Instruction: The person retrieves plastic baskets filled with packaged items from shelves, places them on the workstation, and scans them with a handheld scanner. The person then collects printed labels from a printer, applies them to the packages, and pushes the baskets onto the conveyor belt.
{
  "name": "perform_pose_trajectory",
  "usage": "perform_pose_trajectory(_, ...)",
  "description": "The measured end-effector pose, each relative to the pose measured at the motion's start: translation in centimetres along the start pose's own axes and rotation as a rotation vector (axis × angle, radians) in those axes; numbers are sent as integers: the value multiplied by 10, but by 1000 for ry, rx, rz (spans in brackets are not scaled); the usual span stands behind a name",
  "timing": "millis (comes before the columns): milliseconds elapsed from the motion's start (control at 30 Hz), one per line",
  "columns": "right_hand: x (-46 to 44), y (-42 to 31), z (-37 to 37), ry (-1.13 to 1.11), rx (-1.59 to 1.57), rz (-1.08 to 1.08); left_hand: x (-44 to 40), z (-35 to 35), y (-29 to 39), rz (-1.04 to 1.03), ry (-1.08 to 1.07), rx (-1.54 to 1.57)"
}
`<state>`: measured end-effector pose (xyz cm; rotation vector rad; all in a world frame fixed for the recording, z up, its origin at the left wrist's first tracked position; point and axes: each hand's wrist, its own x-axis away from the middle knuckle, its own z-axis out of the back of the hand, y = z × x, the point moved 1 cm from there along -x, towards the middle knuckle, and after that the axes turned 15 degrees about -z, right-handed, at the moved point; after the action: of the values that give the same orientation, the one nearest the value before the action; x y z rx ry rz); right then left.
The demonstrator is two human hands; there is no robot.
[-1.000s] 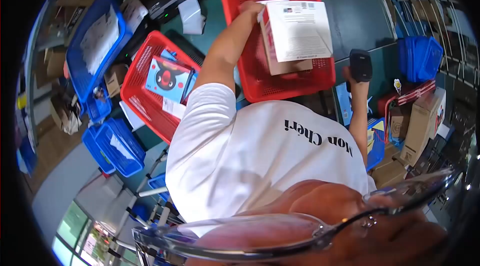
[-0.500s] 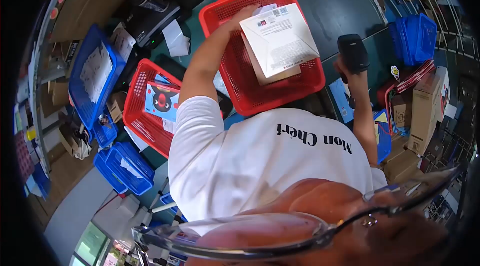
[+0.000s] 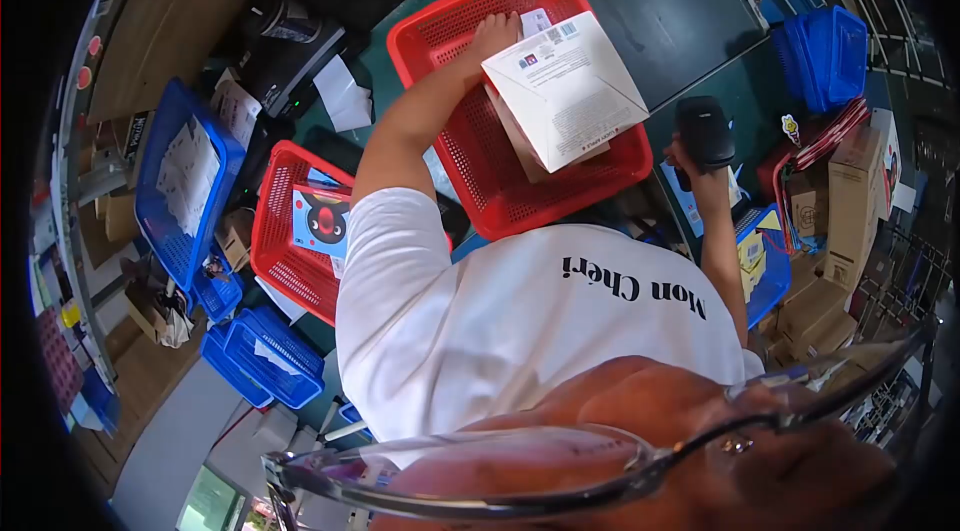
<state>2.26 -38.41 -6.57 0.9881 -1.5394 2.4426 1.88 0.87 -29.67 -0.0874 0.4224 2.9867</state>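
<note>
In the red basket [image 3: 478,193] sits a white box [image 3: 565,86], with printed text and a barcode on the face toward me. A paler box [image 3: 535,159] lies partly hidden beneath it. My left hand [image 3: 497,31] reaches into the far side of the basket, fingers bent at the white box's far left corner. The thumb is hidden, though the hand appears closed on that box. Beside those fingers a small white packet [image 3: 535,23] shows. To the right of the basket my right hand [image 3: 700,169] is wrapped around a black handheld barcode scanner [image 3: 705,131].
A second red basket [image 3: 285,271] at left holds a blue picture box [image 3: 318,221]. Blue baskets [image 3: 228,201] stand farther left, with stacked blue bins [image 3: 825,56] at right. Cardboard boxes [image 3: 855,201] stand below those bins. A black machine [image 3: 300,61] sits at the back left.
The white box has shifted slightly nearer and turned a little within the basket, my left hand staying at its far corner. The scanner has dropped slightly in view. The whole view has tilted a little.
</note>
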Motion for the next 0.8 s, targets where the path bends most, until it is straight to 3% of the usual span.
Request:
perform_pose_trajectory(167, -7, 22, -8, -49, 153, 260, 10, -13, 7, 28, 166, 3)
perform_pose_trajectory(233, -3, 23, -13, -11, 134, 249, 6, -12, 6, 306, -15, 132)
perform_pose_trajectory(300, 4, 17, -18, -15, 121, 235, 0, 4, 7, 333, -44, 128)
perform_pose_trajectory(333, 9, 9, -20, 8, 203, 345, -3, 7, 9, 350, -43, 104)
perform_pose_trajectory(467, 22, -8, -22, -31, 65, 250, -6, 14, 5, 176, -77, 126)
perform_pose_trajectory(500, 31, -23, -22, 73, 156, 119, -7, 29, 7, 173, -83, 125)
perform_pose_trajectory(533, 40, -33, -23, 164, 246, -22, -3, 46, 4, 266, 156, 415)
perform_pose_trajectory(567, 45, -37, -22, 120, 220, 59, 11, 68, 4, 369, 395, 691)
perform_pose_trajectory(633, 34, -46, -35, -431, -423, -105, 38, 111, 21, 399, 793, 1165)
perform_pose_trajectory(667, 44, -65, -49, -485, -487, -117, 53, 155, 55, 329, 962, 1415)
perform_pose_trajectory(700, 56, -90, -67, -541, -546, -126, 67, 167, 72, 355, 967, 1395)
perform_pose_trajectory(800, 60, -131, -101, -803, -395, 144, 101, 180, 100, 319, 920, 1312)
